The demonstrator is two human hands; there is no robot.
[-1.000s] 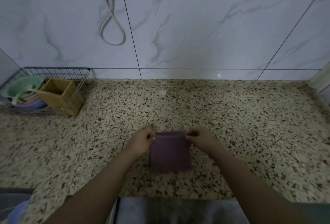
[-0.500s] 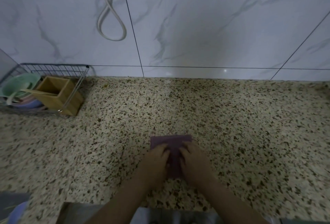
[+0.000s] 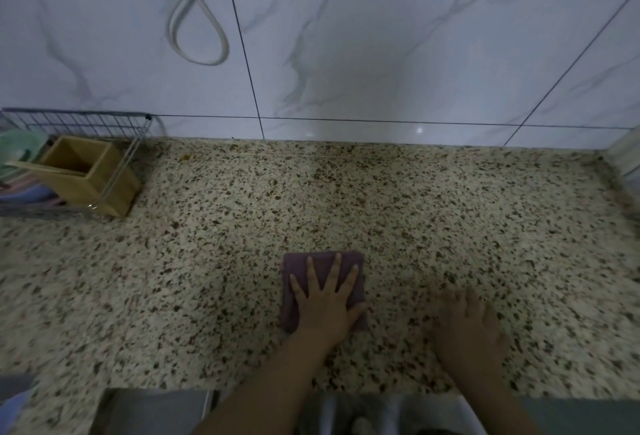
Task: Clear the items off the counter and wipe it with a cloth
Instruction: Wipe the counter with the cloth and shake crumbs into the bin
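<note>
The left hand (image 3: 323, 306) lies flat with its fingers (image 3: 334, 270) straight and spread, pressing the one folded purple cloth square (image 3: 323, 263) onto the speckled stone bench (image 3: 242, 226), while the right hand (image 3: 465, 327), blurred, rests just to its right on bare stone, fingers loose and holding nothing. The cloth looks soft, light and limp, so I judge a flat palm on its middle steers it best. Far left of the fingers stand one wire rack (image 3: 79, 123) and one wooden box (image 3: 88, 173).
</note>
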